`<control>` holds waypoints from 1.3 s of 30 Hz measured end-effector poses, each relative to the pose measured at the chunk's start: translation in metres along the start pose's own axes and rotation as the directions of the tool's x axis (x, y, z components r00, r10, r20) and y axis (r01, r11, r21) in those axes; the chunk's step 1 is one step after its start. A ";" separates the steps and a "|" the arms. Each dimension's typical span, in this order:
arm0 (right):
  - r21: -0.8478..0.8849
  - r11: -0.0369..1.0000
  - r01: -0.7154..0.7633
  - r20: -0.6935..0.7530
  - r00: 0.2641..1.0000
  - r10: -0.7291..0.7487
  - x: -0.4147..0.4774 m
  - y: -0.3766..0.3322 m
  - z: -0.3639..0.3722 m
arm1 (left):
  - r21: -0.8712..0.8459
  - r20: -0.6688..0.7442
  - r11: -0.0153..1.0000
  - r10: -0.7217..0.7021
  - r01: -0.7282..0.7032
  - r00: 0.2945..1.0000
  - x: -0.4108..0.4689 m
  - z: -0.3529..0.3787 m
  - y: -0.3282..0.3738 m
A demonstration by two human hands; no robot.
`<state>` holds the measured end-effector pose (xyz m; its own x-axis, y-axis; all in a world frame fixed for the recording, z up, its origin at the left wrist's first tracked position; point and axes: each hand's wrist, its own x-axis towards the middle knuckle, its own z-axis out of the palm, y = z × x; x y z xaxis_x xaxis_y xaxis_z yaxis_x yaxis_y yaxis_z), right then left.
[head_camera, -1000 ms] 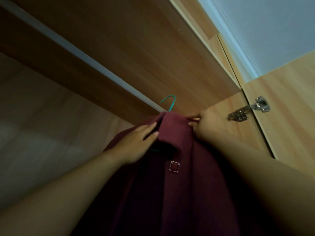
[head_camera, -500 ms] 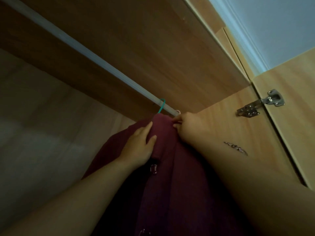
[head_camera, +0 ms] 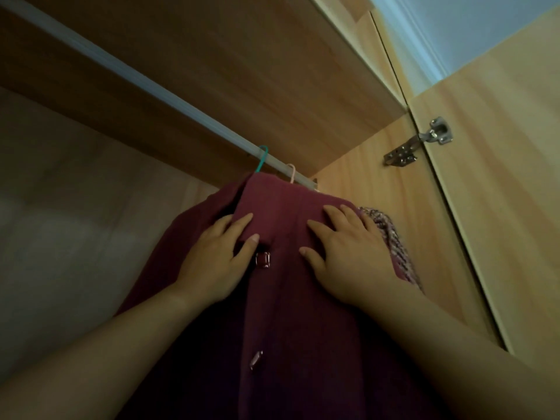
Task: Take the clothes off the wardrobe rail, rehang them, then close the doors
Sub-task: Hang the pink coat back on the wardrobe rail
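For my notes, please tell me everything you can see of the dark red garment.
The dark red garment hangs by a teal hanger hook on the white rail, near the wardrobe's right wall. The cloth looks thick and matte, with a collar and square buttons down the front. The left hand and right hand rest flat on its shoulders. A knitted piece hangs beside its right edge.

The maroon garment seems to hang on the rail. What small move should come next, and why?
Probably lift both hands away: the hook of the teal hanger is over the rail; the left hand and right hand only rest flat on the maroon garment. The door stands open.
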<state>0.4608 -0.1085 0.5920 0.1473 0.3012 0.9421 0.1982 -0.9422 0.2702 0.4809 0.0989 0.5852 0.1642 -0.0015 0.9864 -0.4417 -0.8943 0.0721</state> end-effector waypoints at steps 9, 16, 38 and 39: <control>0.257 0.966 -0.037 -0.047 0.998 0.051 -0.126 -0.019 0.019 | -0.002 0.105 1.000 0.006 -0.006 0.994 -0.112 -0.008 0.039; 0.331 0.942 -0.048 0.014 0.999 0.046 -0.230 -0.038 0.010 | 0.043 0.387 0.998 0.019 -0.038 0.922 -0.209 -0.018 0.059; -0.178 0.740 -0.648 0.717 0.429 0.549 -0.633 -0.101 -0.217 | -0.468 0.820 0.863 0.345 0.189 0.457 -0.580 -0.042 0.202; -0.232 0.701 -0.675 0.707 0.378 0.598 -0.651 -0.104 -0.233 | -0.495 0.826 0.839 0.373 0.226 0.422 -0.595 -0.043 0.217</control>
<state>0.1185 -0.2412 -0.0035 0.8594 -0.3455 0.3768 -0.1853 -0.8975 -0.4002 0.2491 -0.0746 0.0203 0.6332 -0.7041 0.3214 -0.7698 -0.5295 0.3565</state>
